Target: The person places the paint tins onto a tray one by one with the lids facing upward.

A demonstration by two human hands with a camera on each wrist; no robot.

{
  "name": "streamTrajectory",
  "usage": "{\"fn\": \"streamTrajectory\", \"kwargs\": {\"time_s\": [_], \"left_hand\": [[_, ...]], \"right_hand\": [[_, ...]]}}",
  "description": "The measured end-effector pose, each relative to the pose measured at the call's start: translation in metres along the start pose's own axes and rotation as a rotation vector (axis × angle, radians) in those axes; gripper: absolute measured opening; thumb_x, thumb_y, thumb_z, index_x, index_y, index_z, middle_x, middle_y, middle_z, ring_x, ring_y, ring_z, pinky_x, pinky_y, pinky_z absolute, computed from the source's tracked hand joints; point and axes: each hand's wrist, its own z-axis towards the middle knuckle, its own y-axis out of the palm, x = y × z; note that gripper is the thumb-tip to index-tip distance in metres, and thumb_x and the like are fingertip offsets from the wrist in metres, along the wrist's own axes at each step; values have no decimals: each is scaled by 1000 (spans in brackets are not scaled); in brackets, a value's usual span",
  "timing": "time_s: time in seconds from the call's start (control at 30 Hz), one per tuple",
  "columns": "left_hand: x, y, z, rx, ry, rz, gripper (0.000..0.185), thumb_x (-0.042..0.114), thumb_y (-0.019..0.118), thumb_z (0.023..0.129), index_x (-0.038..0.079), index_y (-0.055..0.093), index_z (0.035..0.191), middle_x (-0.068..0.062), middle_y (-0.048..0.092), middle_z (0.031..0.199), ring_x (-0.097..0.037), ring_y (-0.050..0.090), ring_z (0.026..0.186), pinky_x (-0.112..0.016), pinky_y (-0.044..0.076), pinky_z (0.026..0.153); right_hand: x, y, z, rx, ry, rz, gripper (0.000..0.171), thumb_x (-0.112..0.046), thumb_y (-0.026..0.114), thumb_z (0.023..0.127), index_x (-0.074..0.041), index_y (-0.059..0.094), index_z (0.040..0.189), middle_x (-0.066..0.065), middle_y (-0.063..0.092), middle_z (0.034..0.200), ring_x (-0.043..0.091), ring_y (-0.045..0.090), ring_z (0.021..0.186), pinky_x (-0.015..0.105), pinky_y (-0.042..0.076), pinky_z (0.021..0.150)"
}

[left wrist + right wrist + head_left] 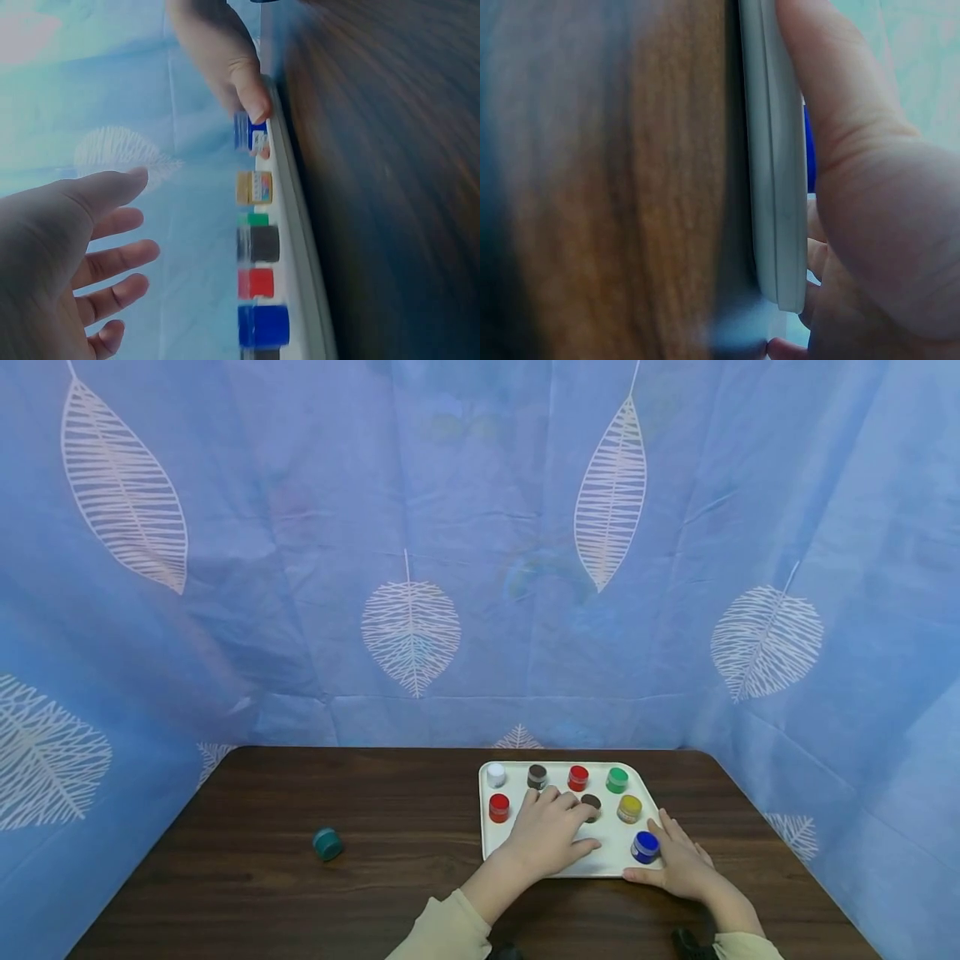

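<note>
A white tray (pixel 491 843) bears several small paint jars. My left hand (pixel 550 835) hovers over it, fingers spread, and the left wrist view shows nothing between them. Near that hand are a dark brown jar (pixel 591 806) and, seen from the left wrist, a blue jar (pixel 264 326) that the hand hides from the head view. At the tray's near right corner rests my right hand (pixel 681 860), its thumb by the front rim and its fingers along the right side. Another blue jar (pixel 645 847) stands between that thumb and forefinger.
White (pixel 496 775), red (pixel 577 777), green (pixel 617 779) and yellow (pixel 629 809) jars stand on the tray, with another red jar (pixel 498 807) at its left. A teal jar (pixel 327 844) lies apart on the dark wooden table (pixel 225 893). Behind hangs a blue leaf-patterned cloth (pixel 480 527).
</note>
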Motion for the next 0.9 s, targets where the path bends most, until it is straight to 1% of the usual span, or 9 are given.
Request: {"fn": "streamTrajectory", "kwargs": {"time_s": [0.1, 0.2, 0.27, 0.37, 0.5, 0.67, 0.77, 0.9], "left_hand": [[-9, -5, -11, 37, 14, 26, 39, 56, 61, 90, 37, 63, 123, 13, 65, 111, -11, 53, 99, -32, 39, 79], [-20, -9, -23, 90, 31, 57, 39, 56, 61, 90, 35, 64, 122, 12, 65, 107, -11, 53, 96, -30, 37, 76], [-28, -11, -32, 131, 39, 78, 38, 55, 62, 89, 33, 65, 120, 12, 65, 105, -11, 52, 94, -30, 36, 76], [-40, -16, -45, 175, 41, 111, 37, 55, 64, 88, 32, 66, 118, 12, 66, 104, -11, 53, 92, -31, 37, 77], [-57, -24, -61, 181, 23, 131, 38, 54, 65, 88, 30, 67, 118, 11, 65, 101, -11, 52, 93, -31, 37, 77], [-78, -32, -81, 188, -16, 158, 36, 52, 67, 86, 30, 67, 114, 10, 65, 99, -13, 52, 91, -33, 37, 78], [-92, -37, -92, 215, -38, 167, 36, 51, 69, 85, 28, 68, 113, 8, 65, 99, -14, 53, 92, -34, 38, 79], [-109, -43, -105, 262, -56, 162, 38, 48, 71, 85, 26, 68, 115, 7, 66, 102, -16, 53, 92, -35, 38, 77]], "right_hand": [[0, 2, 1, 7, 1, -7, 107, -59, 71, 79, 11, 27, 147, 39, 6, 154, 60, 10, 139, 81, 17, 99], [-1, 3, 1, 12, 0, -10, 108, -60, 71, 79, 11, 27, 147, 38, 6, 154, 60, 9, 139, 80, 16, 100], [-1, 3, 1, 15, -1, -12, 108, -60, 71, 78, 11, 27, 147, 38, 6, 154, 60, 9, 139, 80, 16, 100], [-2, 3, 1, 22, -6, -14, 108, -59, 71, 78, 11, 28, 147, 38, 7, 154, 60, 10, 139, 80, 15, 101], [-3, 3, 1, 23, -8, -19, 108, -60, 71, 78, 11, 29, 147, 39, 8, 154, 60, 10, 139, 80, 15, 101], [-1, 1, 0, 24, -15, -30, 106, -60, 71, 78, 9, 30, 147, 38, 10, 154, 59, 11, 140, 80, 16, 100], [2, -1, 0, 33, -25, -47, 103, -60, 70, 79, 8, 32, 147, 37, 13, 154, 58, 13, 140, 80, 18, 98], [8, -3, -1, 39, -31, -59, 102, -60, 69, 79, 7, 32, 147, 37, 16, 154, 58, 15, 139, 80, 19, 98]]}}
